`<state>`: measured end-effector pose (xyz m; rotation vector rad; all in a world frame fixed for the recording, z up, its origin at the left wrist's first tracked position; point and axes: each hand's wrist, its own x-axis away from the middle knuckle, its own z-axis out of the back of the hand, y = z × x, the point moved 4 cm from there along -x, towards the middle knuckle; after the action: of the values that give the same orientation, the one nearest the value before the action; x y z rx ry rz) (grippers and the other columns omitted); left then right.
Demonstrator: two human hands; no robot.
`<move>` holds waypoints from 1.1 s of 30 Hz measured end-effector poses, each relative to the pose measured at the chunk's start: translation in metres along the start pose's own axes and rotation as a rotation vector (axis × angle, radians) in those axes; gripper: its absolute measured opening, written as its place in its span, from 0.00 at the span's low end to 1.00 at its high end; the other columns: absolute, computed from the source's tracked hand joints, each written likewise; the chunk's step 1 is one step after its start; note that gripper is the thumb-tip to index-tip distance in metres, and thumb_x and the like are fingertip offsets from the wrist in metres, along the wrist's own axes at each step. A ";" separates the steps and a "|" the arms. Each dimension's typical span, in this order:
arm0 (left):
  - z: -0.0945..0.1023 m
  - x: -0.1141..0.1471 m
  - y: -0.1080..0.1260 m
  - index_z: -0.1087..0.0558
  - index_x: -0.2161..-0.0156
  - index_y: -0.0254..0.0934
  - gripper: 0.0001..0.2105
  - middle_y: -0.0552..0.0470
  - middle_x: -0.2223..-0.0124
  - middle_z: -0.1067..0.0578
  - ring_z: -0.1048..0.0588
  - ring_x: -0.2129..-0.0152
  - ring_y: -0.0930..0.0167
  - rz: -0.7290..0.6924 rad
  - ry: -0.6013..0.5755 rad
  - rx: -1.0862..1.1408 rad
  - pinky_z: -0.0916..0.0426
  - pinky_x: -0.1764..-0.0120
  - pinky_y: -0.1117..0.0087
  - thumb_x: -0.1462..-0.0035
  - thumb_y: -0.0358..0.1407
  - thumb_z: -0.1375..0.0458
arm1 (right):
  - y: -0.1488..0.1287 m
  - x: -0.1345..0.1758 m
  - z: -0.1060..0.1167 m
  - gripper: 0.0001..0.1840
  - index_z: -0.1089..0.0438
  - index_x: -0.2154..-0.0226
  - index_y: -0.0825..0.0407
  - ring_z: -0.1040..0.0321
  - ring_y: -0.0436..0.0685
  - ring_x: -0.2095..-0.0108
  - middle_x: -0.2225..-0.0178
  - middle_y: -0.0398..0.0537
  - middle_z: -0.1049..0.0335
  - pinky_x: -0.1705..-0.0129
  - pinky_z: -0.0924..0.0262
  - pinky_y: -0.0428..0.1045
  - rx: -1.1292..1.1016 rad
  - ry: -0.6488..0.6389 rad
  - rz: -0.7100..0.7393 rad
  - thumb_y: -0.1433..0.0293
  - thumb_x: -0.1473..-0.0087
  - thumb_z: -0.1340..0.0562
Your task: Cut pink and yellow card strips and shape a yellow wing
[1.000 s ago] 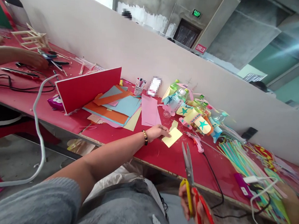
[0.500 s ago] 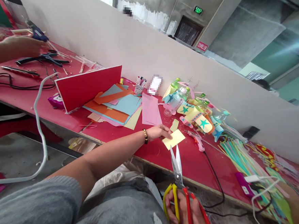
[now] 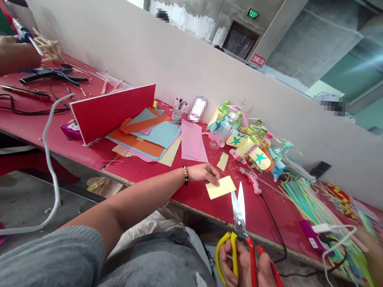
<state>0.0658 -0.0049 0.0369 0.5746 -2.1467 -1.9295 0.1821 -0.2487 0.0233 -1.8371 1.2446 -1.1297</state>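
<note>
A small piece of pale yellow paper (image 3: 221,188) is pinched by my left hand (image 3: 205,173), which wears a beaded bracelet, over the red table. My right hand (image 3: 248,267) grips scissors (image 3: 239,221) by their handles, one yellow and one red. The scissor blades are parted, with one tip close to the paper's right corner; I cannot tell whether they touch. Behind the paper lies a yellow scrap (image 3: 222,161). A pink glue gun (image 3: 251,179) rests right of it.
Coloured paper sheets (image 3: 159,134) lie beside a red board (image 3: 113,114). Decorated plastic bottles (image 3: 244,138) stand at the partition. Paper strips (image 3: 308,204) and a co-worker's blurred arm (image 3: 378,257) are at right. At left another person's hand (image 3: 16,52) holds a glue gun (image 3: 25,35).
The yellow paper has been turned and lowered slightly in my left hand. My right hand and the scissors have shifted right. The left co-worker's hand has moved left with the glue gun.
</note>
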 end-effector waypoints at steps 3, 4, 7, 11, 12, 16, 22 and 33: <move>-0.002 0.000 -0.002 0.24 0.74 0.30 0.10 0.55 0.80 0.30 0.36 0.82 0.78 0.003 -0.056 -0.054 0.43 0.76 0.75 0.60 0.37 0.33 | 0.002 -0.011 0.004 0.30 0.32 0.64 0.39 0.39 0.58 0.79 0.72 0.52 0.35 0.84 0.44 0.54 -0.061 0.010 -0.013 0.37 0.62 0.44; -0.002 0.000 -0.002 0.24 0.74 0.30 0.10 0.55 0.80 0.30 0.36 0.82 0.78 0.002 -0.066 -0.069 0.43 0.76 0.75 0.60 0.37 0.33 | 0.003 -0.012 0.004 0.30 0.32 0.63 0.38 0.40 0.57 0.79 0.71 0.52 0.35 0.84 0.45 0.53 -0.085 0.007 -0.022 0.37 0.61 0.44; -0.002 0.000 -0.002 0.24 0.74 0.30 0.11 0.54 0.79 0.30 0.35 0.82 0.78 -0.005 -0.097 -0.090 0.42 0.75 0.75 0.59 0.38 0.33 | 0.003 -0.009 0.003 0.31 0.32 0.62 0.41 0.42 0.55 0.79 0.69 0.52 0.36 0.83 0.47 0.51 -0.134 -0.020 -0.046 0.37 0.61 0.43; -0.001 0.001 -0.001 0.23 0.73 0.30 0.11 0.54 0.79 0.29 0.35 0.81 0.78 -0.014 -0.134 -0.086 0.42 0.75 0.75 0.60 0.38 0.32 | 0.003 -0.007 0.003 0.37 0.32 0.63 0.49 0.46 0.50 0.79 0.66 0.52 0.36 0.83 0.50 0.47 -0.145 -0.082 -0.056 0.36 0.62 0.44; -0.001 0.001 -0.001 0.23 0.73 0.30 0.11 0.54 0.79 0.29 0.35 0.81 0.77 -0.016 -0.139 -0.085 0.42 0.75 0.75 0.60 0.38 0.32 | 0.003 -0.006 0.002 0.38 0.33 0.62 0.50 0.47 0.49 0.79 0.65 0.52 0.36 0.83 0.50 0.46 -0.148 -0.110 -0.058 0.35 0.61 0.45; -0.001 0.001 0.001 0.23 0.72 0.30 0.11 0.54 0.78 0.29 0.34 0.80 0.77 -0.038 -0.160 -0.090 0.40 0.74 0.75 0.61 0.37 0.31 | 0.001 -0.003 0.002 0.40 0.33 0.61 0.53 0.48 0.47 0.79 0.65 0.52 0.37 0.81 0.51 0.45 -0.153 -0.166 -0.063 0.35 0.59 0.47; -0.003 0.002 0.001 0.24 0.74 0.30 0.11 0.55 0.80 0.31 0.37 0.83 0.79 -0.022 -0.133 -0.111 0.45 0.78 0.76 0.61 0.38 0.31 | 0.002 -0.004 0.002 0.39 0.34 0.61 0.53 0.50 0.47 0.79 0.65 0.52 0.38 0.82 0.52 0.45 -0.124 -0.145 -0.013 0.36 0.56 0.49; -0.006 0.003 -0.001 0.23 0.73 0.31 0.12 0.54 0.79 0.29 0.35 0.82 0.77 0.015 -0.146 -0.109 0.41 0.76 0.75 0.61 0.39 0.31 | -0.001 -0.006 -0.004 0.38 0.35 0.67 0.53 0.53 0.43 0.83 0.70 0.45 0.40 0.84 0.52 0.43 -0.127 -0.135 -0.036 0.35 0.58 0.48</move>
<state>0.0656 -0.0114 0.0369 0.4084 -2.1048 -2.1258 0.1779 -0.2433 0.0242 -2.0018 1.2347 -0.9469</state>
